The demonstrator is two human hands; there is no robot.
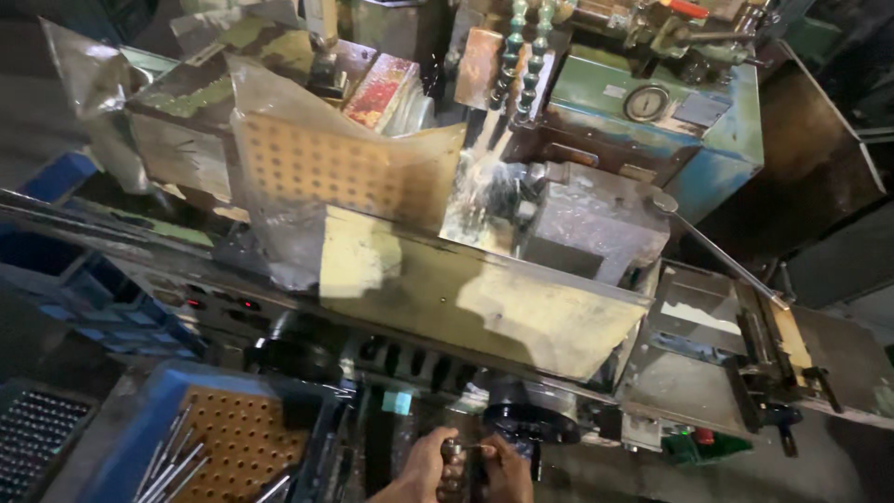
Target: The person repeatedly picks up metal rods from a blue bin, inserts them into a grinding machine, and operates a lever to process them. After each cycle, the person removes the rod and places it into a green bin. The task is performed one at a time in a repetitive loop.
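Both my hands are at the bottom edge of the head view, just in front of a black handwheel (pixel 527 421) on the machine. My left hand (pixel 424 466) is closed around a small metal part (pixel 453 451) with a thin pin sticking out to the right. My right hand (pixel 507 469) touches the pin end of that part from the right, fingers curled. Above them, coolant sprays over the work area (pixel 484 191) behind a yellowish splash guard (pixel 484 303).
A blue crate (pixel 140 428) with an orange perforated board (pixel 237 438) holding several metal rods sits at lower left. A black tray of small parts (pixel 33 433) lies further left. A pressure gauge (pixel 646 102) and a long lever (pixel 717 251) are on the right.
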